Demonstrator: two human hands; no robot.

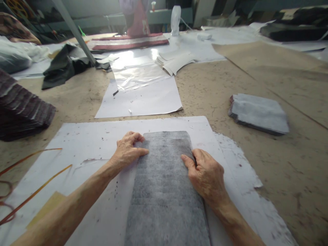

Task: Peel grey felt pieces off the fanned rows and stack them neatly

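A long grey fabric panel (166, 177), perhaps several layers, lies lengthwise before me, its rounded far end pointing away. At its upper left edge, my left hand (130, 147) has the thumb resting on top and the fingers bent against the side. My right hand (205, 171) grips the right edge, thumb on the surface and fingers curled around the side, partly hidden. Under the panel is a large white sheet (84, 143) sprinkled with dark lint. Open scissors (38, 191) with orange-brown blades lie left of my left forearm, near a yellowish piece (47, 208).
A stack of grey fabric pieces (258, 112) sits at right. Dark striped fabric (23, 106) is piled at left. Farther back are a white sheet (143, 99), clear plastic film (138, 73), a slanted metal pole (74, 30) and a person in pink (138, 20).
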